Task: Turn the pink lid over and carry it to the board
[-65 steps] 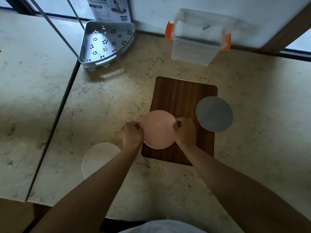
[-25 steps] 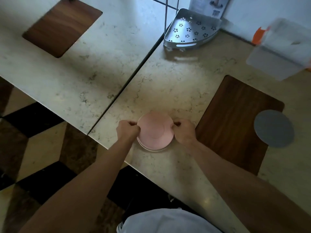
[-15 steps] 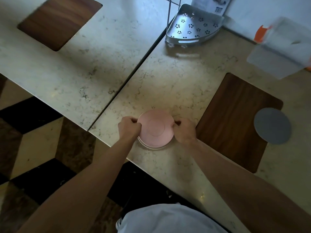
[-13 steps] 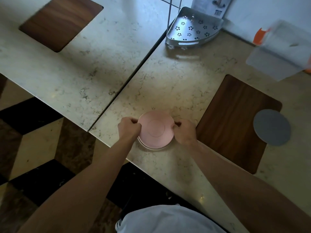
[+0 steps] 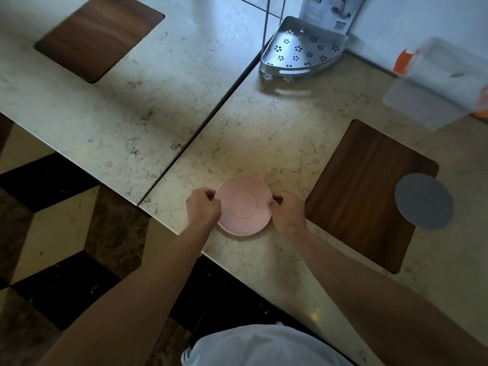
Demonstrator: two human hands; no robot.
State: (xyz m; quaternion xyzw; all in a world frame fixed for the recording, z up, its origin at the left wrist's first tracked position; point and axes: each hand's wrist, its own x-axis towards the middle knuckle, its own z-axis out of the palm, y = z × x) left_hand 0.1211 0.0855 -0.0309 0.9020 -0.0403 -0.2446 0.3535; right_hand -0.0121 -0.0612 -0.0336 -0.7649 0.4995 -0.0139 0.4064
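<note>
Left hand (image 5: 202,207) and right hand (image 5: 288,212) both pinch the pink plate (image 5: 243,206) at opposite rim edges, fingers curled tight on it. Plate sits between the fingertips, upside down with base ring facing up, flat on the counter (image 5: 264,133) near its front edge. Round, so no long axis. A paler rim shows under its near edge. Wood board (image 5: 364,191) just right of the right fingers; grey disc (image 5: 423,200) further right; metal rack (image 5: 301,48) well beyond fingertips.
</note>
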